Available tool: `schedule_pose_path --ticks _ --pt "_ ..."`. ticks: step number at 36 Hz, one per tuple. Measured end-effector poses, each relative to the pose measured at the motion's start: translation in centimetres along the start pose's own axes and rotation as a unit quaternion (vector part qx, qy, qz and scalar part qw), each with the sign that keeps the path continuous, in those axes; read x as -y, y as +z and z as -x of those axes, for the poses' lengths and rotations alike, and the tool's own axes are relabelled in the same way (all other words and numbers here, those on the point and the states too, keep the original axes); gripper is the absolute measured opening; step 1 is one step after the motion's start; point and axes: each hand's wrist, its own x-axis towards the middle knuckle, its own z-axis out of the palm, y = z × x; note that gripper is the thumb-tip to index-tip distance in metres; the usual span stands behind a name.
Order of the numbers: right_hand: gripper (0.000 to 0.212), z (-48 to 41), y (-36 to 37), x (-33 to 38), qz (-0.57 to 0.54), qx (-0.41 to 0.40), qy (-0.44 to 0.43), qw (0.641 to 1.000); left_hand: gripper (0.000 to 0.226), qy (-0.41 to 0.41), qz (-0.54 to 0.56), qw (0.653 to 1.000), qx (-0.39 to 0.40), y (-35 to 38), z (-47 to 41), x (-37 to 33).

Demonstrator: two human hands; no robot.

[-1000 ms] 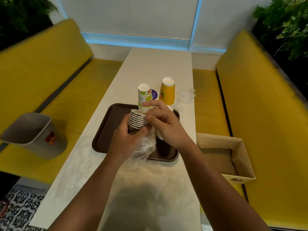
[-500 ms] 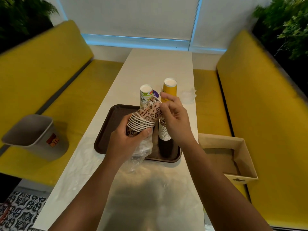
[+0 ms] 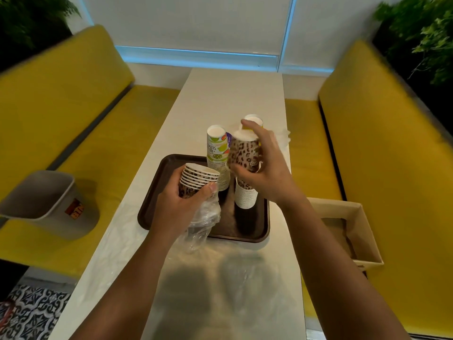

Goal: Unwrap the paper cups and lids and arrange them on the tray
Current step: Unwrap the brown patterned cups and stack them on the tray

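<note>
Leopard-print cups [image 3: 196, 177] are stacked in the left hand [image 3: 176, 207], which grips them together with crumpled plastic wrap [image 3: 203, 222]. The right hand [image 3: 268, 175] holds an inverted cup [image 3: 245, 153] above the tray [image 3: 240, 227].

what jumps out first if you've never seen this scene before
Two hands work over the brown tray mid-table: the left hand grips a stack of leopard-print cups with crumpled plastic wrap hanging below, and the right hand holds an upturned cup above the tray. Bright yellow benches flank the white table, with a grey bin on the left one and a cardboard box on the right.
</note>
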Motion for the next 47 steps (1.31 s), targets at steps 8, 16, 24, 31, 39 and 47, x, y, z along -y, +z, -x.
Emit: schedule_pose_path --ticks 8,16,24,31,39,47 --pt "0.048 0.1 3.3 -6.6 0.190 -0.086 0.122 0.970 0.059 -0.010 0.015 1.000 0.008 -0.3 -0.6 0.1" --pt "0.045 0.6 5.4 -8.3 0.208 -0.083 0.171 0.959 0.055 0.001 0.001 1.000 0.018 -0.2 -1.0 0.8" --pt "0.027 0.3 4.7 -3.2 0.164 -0.141 0.027 0.976 0.056 0.019 -0.014 0.999 0.034 0.0 -1.0 0.7" --pt "0.021 0.7 4.5 0.6 0.025 0.116 -0.038 0.992 0.057 0.037 0.002 0.998 0.057 0.0 -0.4 0.4" --pt "0.020 1.4 4.3 0.6 -0.140 0.047 0.019 0.989 0.053 0.060 -0.005 0.995 0.074 0.0 0.3 -0.3" --pt "0.023 1.0 2.5 0.9 -0.063 0.140 -0.001 0.988 0.058 0.068 -0.017 0.994 0.079 -0.1 0.5 0.0"
